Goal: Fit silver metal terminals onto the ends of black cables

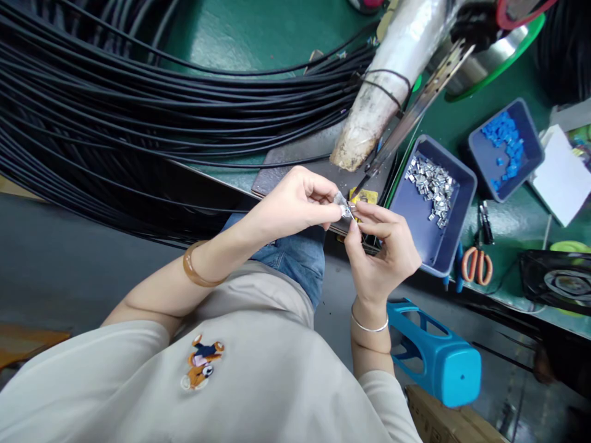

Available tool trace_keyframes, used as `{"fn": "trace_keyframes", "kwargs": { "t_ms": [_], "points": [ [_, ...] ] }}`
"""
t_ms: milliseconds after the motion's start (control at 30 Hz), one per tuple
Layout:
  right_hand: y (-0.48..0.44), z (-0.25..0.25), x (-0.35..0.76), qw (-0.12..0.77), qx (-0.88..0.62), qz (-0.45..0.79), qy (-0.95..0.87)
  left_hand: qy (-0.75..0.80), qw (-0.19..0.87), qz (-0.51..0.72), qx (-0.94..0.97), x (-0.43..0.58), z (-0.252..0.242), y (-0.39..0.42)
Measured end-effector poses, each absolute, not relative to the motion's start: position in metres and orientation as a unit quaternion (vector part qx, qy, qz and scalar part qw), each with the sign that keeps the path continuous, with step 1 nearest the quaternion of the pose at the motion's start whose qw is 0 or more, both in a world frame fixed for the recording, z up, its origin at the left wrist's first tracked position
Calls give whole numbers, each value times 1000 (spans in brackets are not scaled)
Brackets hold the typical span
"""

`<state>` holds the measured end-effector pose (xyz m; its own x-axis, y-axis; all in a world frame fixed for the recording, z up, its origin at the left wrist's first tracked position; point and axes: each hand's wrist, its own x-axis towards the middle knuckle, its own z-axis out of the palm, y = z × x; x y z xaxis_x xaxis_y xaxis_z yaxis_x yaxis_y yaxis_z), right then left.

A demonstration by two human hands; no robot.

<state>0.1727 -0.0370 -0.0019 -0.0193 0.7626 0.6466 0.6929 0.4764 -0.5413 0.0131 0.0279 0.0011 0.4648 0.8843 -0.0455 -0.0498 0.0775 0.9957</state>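
My left hand (307, 200) is closed in a pinch on a small silvery connector (345, 211), with a whitish, see-through bit at its back. From the right, my right hand (381, 240) meets it, thumb and fingers pinched on a small metal piece (351, 208) touching the connector. Fingers partly hide both parts. Just above the fingertips, a long thin metal tool with a dark tip (362, 183) slants down, resembling a soldering iron. Behind the fingers lies a yellow block (364, 197) on the bench edge.
Bundled black cables (184, 104) spread over the green bench (240, 37). A wrapped tube (388, 80) slants above my hands. To the right are a bin of metal shells (455, 240), a bin of blue pieces (530, 132), orange-handled scissors (478, 264) and a blue stool (457, 369).
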Motion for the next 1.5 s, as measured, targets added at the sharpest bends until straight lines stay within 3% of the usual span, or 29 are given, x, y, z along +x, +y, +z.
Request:
{"fn": "trace_keyframes", "kwargs": {
  "t_ms": [1500],
  "points": [
    [-31, 9, 174, 445, -509, 5, -737, 372, 658, 370, 539, 17, 8, 33]
  ]
}}
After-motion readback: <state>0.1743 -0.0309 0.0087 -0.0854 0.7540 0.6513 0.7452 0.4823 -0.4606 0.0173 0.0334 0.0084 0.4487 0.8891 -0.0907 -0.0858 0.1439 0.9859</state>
